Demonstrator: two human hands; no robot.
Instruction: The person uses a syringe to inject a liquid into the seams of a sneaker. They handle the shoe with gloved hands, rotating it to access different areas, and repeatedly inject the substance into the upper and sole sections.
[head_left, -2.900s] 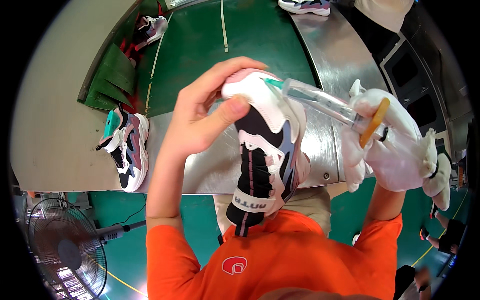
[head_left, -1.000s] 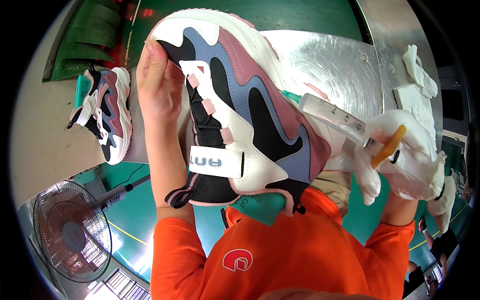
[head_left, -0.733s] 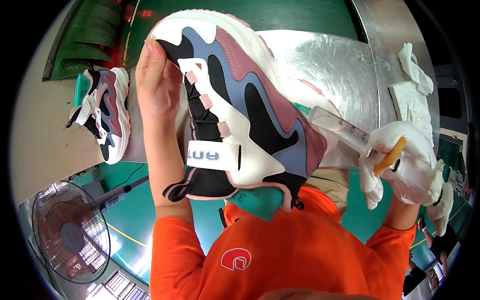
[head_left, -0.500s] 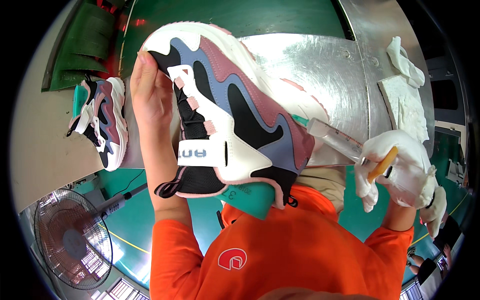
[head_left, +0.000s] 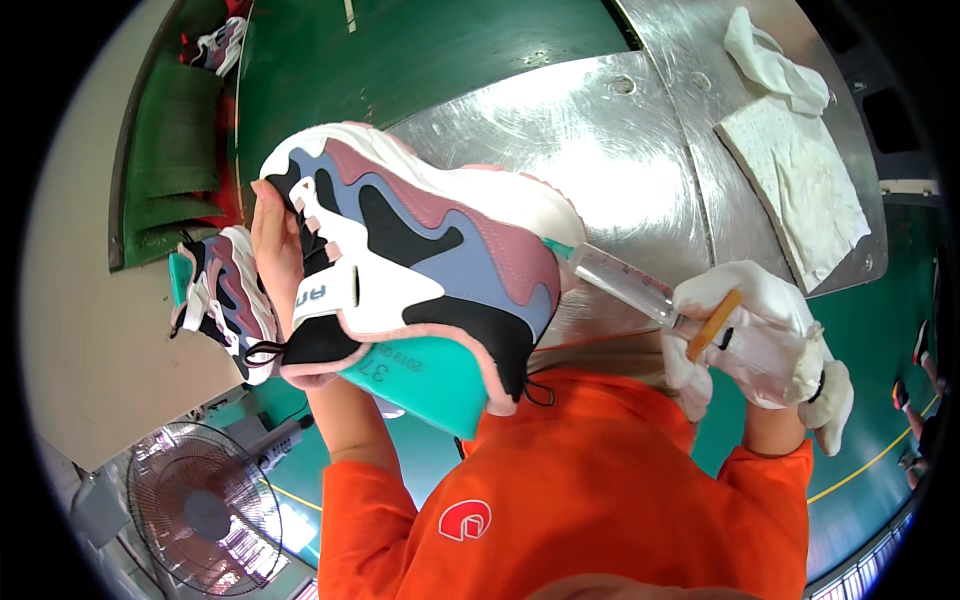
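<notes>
My bare left hand (head_left: 276,240) grips a sneaker (head_left: 410,235) near its toe, the thumb at the tip and the other fingers mostly hidden behind it. White, black, blue and mauve panels cover the upper, above a thick white sole. A green shoe last (head_left: 425,385) fills its collar opening. In a white glove, my right hand (head_left: 750,335) is closed around a clear syringe (head_left: 625,282). The syringe's green tip points at the seam between upper and sole near the heel; whether it touches is hard to tell.
A second matching sneaker (head_left: 225,290) lies at the left, beside a green conveyor belt (head_left: 440,50). Another shoe (head_left: 215,45) sits at the far left. Metal plate (head_left: 560,110) carries a white cloth (head_left: 795,190) at right. A fan (head_left: 205,515) stands lower left.
The sneaker has come down and left in the view and turned, showing more of the last. The syringe has shifted left with it, its tip closer to the heel. Both hands keep their hold.
</notes>
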